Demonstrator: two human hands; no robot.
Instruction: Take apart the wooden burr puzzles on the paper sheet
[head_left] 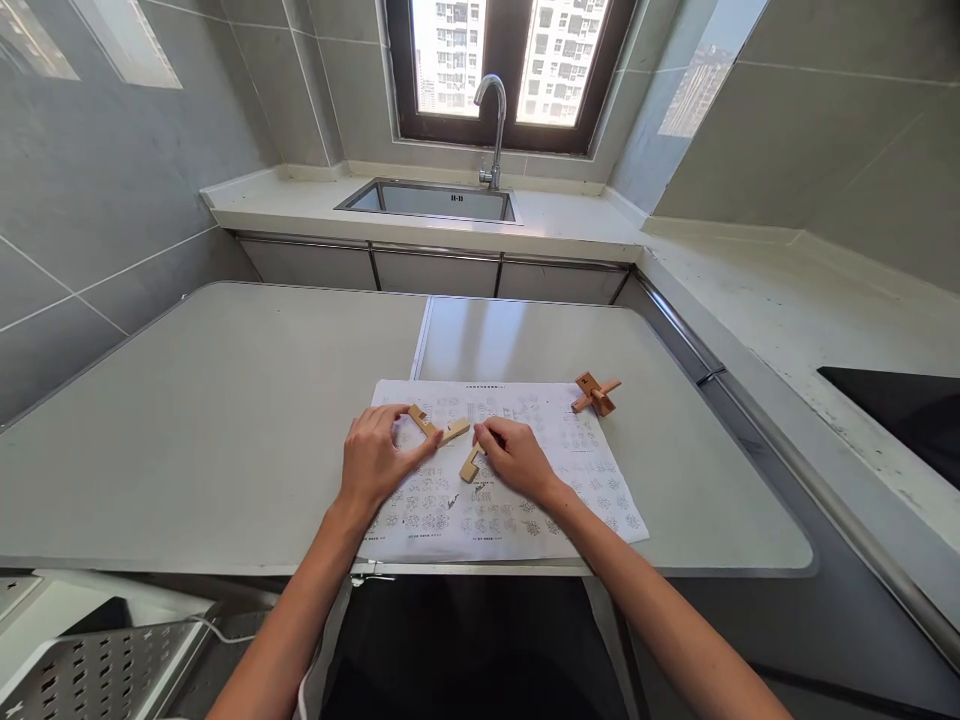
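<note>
Grey table (225,420): left hand (373,458) pinching notched wooden piece (439,428); right hand (516,455) gripping small wooden block (470,466) just beside.

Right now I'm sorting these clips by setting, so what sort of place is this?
Most likely a home kitchen: a steel sink with a faucet under a window, tiled walls and a dark cooktop.
</note>
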